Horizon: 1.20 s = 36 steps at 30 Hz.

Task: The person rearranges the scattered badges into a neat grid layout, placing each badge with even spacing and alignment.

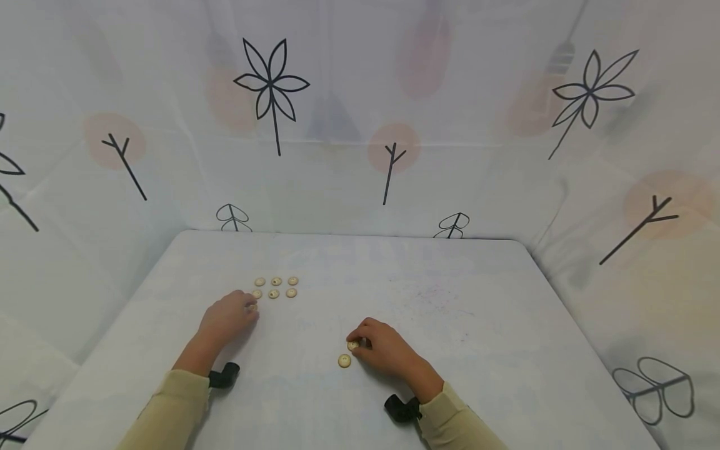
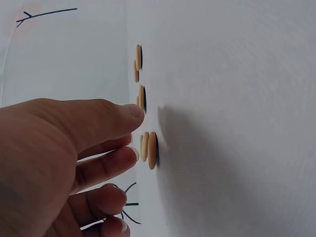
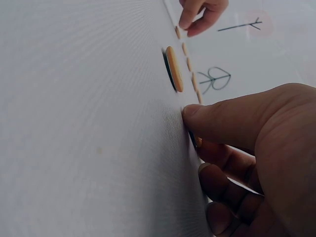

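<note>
Small round cream buttons lie on the white table. At the back left are two rows of three, including a far-row button (image 1: 276,281) and a near-row button (image 1: 274,294). My left hand (image 1: 227,319) is beside the near row's left end, next to another button (image 1: 252,307) partly hidden by its fingers. In the left wrist view, thumb and fingers stand apart beside the closest button (image 2: 152,150). Near the middle, my right hand (image 1: 385,351) pinches a button (image 1: 352,345) between thumb and index finger at the table surface. Another button (image 1: 344,360) lies just in front.
The white table (image 1: 506,337) has rounded far corners and faint dark specks on its right half. Behind and beside it hangs pale cloth (image 1: 337,181) printed with plant outlines. Both wrists wear a black device, such as the one on the right wrist (image 1: 402,409).
</note>
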{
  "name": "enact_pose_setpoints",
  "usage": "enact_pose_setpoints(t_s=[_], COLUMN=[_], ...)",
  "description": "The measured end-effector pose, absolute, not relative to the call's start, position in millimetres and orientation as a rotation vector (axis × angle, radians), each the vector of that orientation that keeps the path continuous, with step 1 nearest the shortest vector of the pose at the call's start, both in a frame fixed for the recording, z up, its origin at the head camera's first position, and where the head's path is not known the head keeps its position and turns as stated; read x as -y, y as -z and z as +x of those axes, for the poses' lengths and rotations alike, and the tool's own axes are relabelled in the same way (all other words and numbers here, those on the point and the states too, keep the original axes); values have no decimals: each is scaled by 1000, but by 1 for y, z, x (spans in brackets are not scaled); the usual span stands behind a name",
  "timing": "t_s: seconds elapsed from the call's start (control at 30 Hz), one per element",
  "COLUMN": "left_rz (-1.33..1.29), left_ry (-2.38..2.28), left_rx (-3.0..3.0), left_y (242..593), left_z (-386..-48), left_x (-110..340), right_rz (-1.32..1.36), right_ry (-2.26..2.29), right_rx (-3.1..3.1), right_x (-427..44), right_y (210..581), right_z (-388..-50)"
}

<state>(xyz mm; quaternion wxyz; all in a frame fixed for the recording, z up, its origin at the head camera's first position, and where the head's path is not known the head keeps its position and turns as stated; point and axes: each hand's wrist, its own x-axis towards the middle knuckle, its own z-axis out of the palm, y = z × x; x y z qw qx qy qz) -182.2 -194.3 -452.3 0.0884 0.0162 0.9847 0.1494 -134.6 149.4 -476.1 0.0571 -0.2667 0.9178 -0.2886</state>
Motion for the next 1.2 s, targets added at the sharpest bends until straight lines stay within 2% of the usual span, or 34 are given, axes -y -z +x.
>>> enact_pose_setpoints(t_s=[0.6, 1.2], left_rz=[150, 224], left_ry=[-479, -467], left_rx=[-2953, -2931], left_y=[453, 450], left_z=[-171, -154], left_x=[174, 136], right_rz=[-812, -810], right_ry=[871, 867], right_rx=[-2785, -2786], right_x=[-151, -151], right_y=[478, 479], right_z=[-134, -135])
